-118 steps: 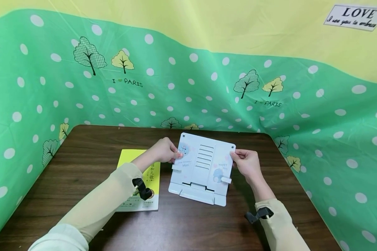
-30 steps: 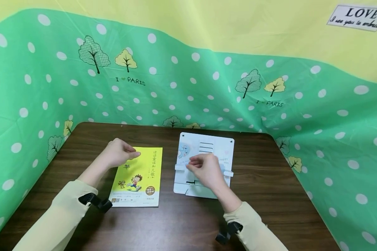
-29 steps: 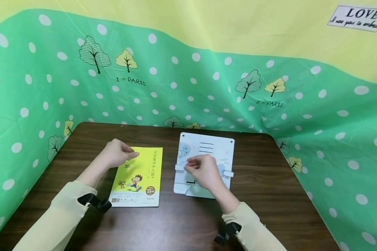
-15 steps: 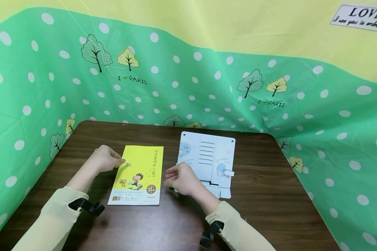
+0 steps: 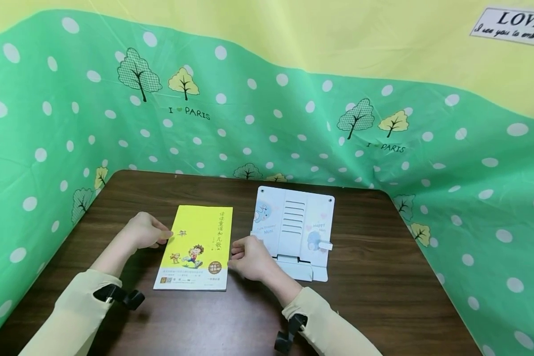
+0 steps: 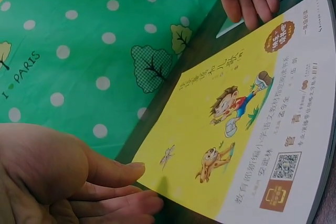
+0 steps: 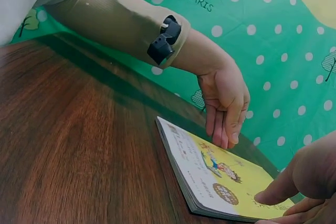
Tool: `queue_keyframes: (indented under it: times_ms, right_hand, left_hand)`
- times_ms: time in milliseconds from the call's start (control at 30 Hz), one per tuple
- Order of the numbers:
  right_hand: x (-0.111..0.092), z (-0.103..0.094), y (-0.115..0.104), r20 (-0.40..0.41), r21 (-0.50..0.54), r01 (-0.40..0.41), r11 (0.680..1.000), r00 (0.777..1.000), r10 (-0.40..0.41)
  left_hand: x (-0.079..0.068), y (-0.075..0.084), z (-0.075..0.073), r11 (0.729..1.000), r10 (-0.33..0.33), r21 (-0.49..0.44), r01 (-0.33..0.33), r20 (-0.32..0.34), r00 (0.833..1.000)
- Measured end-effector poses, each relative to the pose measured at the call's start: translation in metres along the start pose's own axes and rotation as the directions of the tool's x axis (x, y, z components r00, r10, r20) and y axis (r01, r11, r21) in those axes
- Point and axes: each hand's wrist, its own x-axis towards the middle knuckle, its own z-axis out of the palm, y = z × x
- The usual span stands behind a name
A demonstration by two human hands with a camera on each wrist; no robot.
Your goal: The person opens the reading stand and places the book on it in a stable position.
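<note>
A yellow children's book (image 5: 200, 225) with a white lower band lies shut and flat on the table. My left hand (image 5: 144, 231) is at its left edge; in the left wrist view the thumb (image 6: 123, 173) reaches over the cover's border, with the fingers below, outside the edge. At the book's right edge is my right hand (image 5: 253, 259), thumb toward the cover in the right wrist view. Neither hand plainly grips the book. Just right of it, a white book stand (image 5: 289, 222) with printed cartoons and small side clips lies on the table, its lower left part behind my right hand.
A dark wooden table (image 5: 382, 296) carries the book and stand. Behind and beside it hangs a green and yellow cloth (image 5: 258, 133) with white dots and trees. Black wrist cameras (image 5: 289, 332) sit on both sleeves.
Both hands held the stand's sides at first, then let go. The left hand moved left to the book's left edge, the right hand crossed leftward over the stand to the book's right edge.
</note>
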Motion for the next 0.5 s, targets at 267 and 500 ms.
queue_keyframes:
  times_ms: [267,500]
  right_hand:
    - [0.004,0.004,-0.004,-0.035,0.018,-0.029,0.999,0.999,0.029]
    - [0.007,0.012,-0.002,-0.035,-0.034,0.012,0.999,0.999,-0.013]
  left_hand:
    - [0.003,-0.004,0.002,0.997,-0.001,-0.078,0.003,0.024,1.000]
    - [0.005,-0.008,0.004,0.996,-0.027,-0.090,0.028,0.014,1.000]
